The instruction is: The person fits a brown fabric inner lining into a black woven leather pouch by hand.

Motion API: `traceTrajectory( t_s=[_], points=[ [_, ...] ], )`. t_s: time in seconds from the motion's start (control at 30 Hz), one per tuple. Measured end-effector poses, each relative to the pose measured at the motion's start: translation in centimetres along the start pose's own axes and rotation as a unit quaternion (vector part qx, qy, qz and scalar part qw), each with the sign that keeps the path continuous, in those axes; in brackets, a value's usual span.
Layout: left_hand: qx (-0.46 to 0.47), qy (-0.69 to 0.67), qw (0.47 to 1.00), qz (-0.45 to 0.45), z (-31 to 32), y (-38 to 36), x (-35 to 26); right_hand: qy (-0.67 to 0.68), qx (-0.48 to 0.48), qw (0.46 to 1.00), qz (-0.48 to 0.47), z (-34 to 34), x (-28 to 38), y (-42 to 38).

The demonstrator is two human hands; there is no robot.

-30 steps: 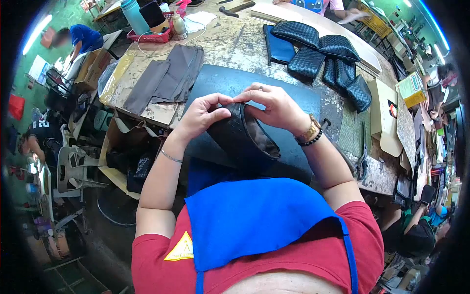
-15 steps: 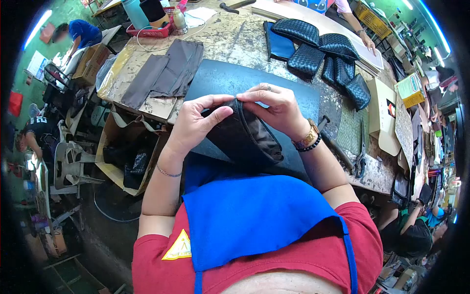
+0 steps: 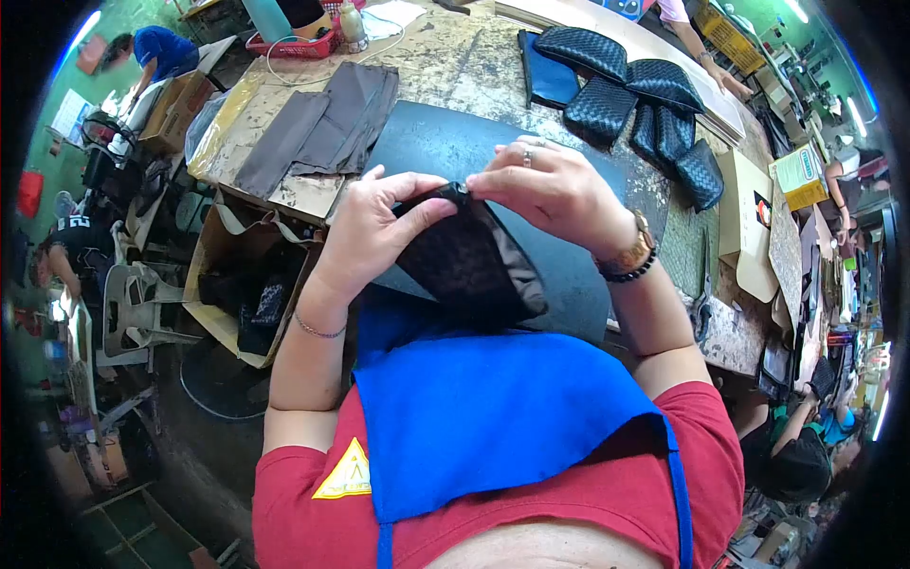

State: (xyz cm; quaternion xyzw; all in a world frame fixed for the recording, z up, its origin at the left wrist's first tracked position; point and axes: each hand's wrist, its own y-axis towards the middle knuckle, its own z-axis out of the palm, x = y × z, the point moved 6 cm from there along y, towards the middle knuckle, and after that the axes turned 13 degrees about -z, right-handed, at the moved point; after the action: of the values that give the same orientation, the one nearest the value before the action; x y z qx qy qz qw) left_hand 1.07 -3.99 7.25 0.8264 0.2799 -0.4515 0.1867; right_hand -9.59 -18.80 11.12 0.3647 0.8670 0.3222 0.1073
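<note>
A black pouch (image 3: pixel 464 261) hangs in front of me above the dark work mat (image 3: pixel 417 133), its top corner raised and its lower end near my blue apron (image 3: pixel 493 417). My left hand (image 3: pixel 374 223) is closed on the top corner, with thumb on the near side and fingers behind. At that same corner, the thumb and fingertips of my right hand (image 3: pixel 559 190) are pinched together on the pouch's edge. A paler strip of lining shows along its right side. What exactly lies between the right fingertips is too small to make out.
Brown fabric pieces (image 3: pixel 322 128) lie at the table's left. Black woven pouches (image 3: pixel 602 109) are piled at upper right, near shears (image 3: pixel 703 303) and a cardboard piece (image 3: pixel 744 223). A carton (image 3: pixel 223 294) stands below the table's left edge. A co-worker's hand (image 3: pixel 725 78) rests at the far right.
My right hand has turned and its wrist has moved right, its arm now covering the hammer. The pouch's opening has shifted, showing paler lining. My left hand keeps its hold.
</note>
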Motion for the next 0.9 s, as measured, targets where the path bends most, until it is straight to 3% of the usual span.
traceTrajectory(
  t_s=[0.03,0.3,0.4,0.43,0.53,0.6,0.67,0.73,0.87,0.9],
  points=[
    [0.006,0.008,1.0,0.007,-0.2,-0.1,-0.2,-0.014,0.037,0.999,-0.014,0.0,0.4,0.0],
    [0.062,-0.005,0.998,0.021,-0.3,-1.8,-0.1,-0.016,0.017,0.997,-0.076,0.9,3.2,-0.6],
    [-0.029,-0.152,0.988,-0.021,-2.4,-3.4,2.4,0.054,-0.029,0.998,0.004,1.0,2.5,-0.3],
    [-0.108,-0.2,0.973,-0.047,-4.3,-4.3,4.8,0.053,-0.053,0.996,0.048,1.2,2.0,-0.8],
    [-0.344,-0.286,0.894,-0.038,-11.0,-9.2,11.8,0.035,-0.05,0.991,0.122,1.6,0.5,-4.0],
    [-0.511,-0.413,0.75,-0.081,-16.1,-14.2,19.6,0.038,-0.057,0.983,0.171,1.9,-0.3,-6.5],
    [-0.505,-0.477,0.719,-0.018,-18.9,-17.5,19.4,0.04,-0.057,0.975,0.209,2.2,-0.7,-8.1],
    [-0.607,-0.478,0.633,-0.05,-20.9,-21.1,22.7,0.045,-0.052,0.968,0.242,2.2,-0.9,-9.0],
    [-0.799,-0.296,0.5,-0.155,-22.7,-25.5,28.9,0.052,-0.054,0.964,0.255,2.3,-1.3,-9.2],
    [-0.807,-0.266,0.499,-0.169,-23.5,-26.0,31.4,0.052,-0.058,0.965,0.25,2.2,-1.4,-9.1]
  ],
)
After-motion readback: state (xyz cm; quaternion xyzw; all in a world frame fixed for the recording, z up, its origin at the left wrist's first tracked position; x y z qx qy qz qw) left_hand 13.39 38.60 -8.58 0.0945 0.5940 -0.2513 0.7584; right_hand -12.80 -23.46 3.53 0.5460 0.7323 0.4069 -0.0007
